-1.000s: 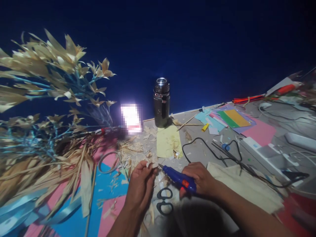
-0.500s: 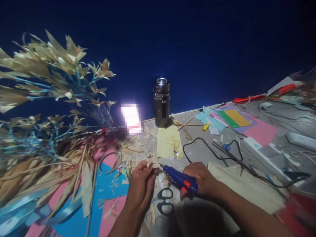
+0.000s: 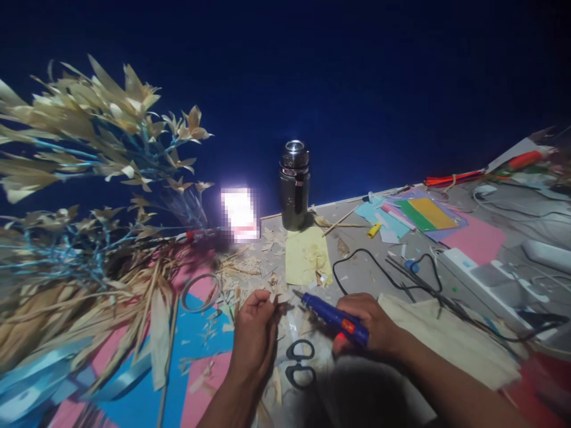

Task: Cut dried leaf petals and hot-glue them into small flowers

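My left hand (image 3: 256,333) is closed in a pinch on a small pale piece of dried husk (image 3: 275,299). My right hand (image 3: 363,324) grips a blue glue gun (image 3: 334,318) with a red part on its side. The gun's metal tip points left toward the husk piece, with a gap between them. Below and between my hands lie scissors (image 3: 300,359) with black handles; their blades are hard to make out. Husk scraps (image 3: 243,267) are scattered beyond my left hand.
A dark flask (image 3: 294,196) stands behind a yellow paper (image 3: 298,255). Left are a branch of pale husk flowers (image 3: 129,119), dried husks (image 3: 129,321) and a tape roll (image 3: 187,297). Right are a black cable (image 3: 361,252), a power strip (image 3: 477,288), cloth (image 3: 441,333) and coloured papers (image 3: 428,214).
My right hand has drawn the glue gun back to the right, opening a gap between its tip and the husk piece. My left hand keeps its pinch.
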Demonstrator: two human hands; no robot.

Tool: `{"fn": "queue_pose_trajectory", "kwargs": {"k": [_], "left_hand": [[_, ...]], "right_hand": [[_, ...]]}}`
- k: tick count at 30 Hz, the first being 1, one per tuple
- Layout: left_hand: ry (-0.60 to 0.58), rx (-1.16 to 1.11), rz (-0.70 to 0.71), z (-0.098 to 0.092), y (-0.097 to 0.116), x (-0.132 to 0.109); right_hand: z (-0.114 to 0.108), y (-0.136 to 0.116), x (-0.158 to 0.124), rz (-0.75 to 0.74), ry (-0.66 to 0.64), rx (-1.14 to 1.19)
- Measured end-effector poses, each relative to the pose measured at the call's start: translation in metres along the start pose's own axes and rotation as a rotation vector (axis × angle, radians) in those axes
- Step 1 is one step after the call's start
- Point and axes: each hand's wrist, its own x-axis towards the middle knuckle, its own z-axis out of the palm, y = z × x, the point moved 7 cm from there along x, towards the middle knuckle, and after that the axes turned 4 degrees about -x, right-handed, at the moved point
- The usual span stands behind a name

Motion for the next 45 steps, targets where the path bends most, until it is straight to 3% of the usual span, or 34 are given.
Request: {"fn": "queue_pose_trajectory", "kwargs": {"k": [9, 20, 29, 39, 45], "left_hand": [[-0.014, 0.102, 0.041, 0.004, 0.003, -0.005], [-0.028, 0.067, 0.023, 0.007, 0.002, -0.006], [-0.050, 0.054, 0.030, 0.004, 0.001, -0.003], [-0.029, 0.000, -0.021, 0.004, 0.001, -0.003], [-0.033, -0.084, -0.065, 0.002, 0.001, -0.002]], "right_hand": [[0.013, 0.009, -0.006, 0.124, -0.111, 0.052], [0.021, 0.005, -0.007, 0.013, -0.135, -0.015], [0.009, 0.006, -0.005, 0.029, -0.111, -0.002], [0.014, 0.011, -0.006, 0.025, -0.088, -0.075], [-0.001, 0.024, -0.006, 0.135, -0.232, -0.266]]}}
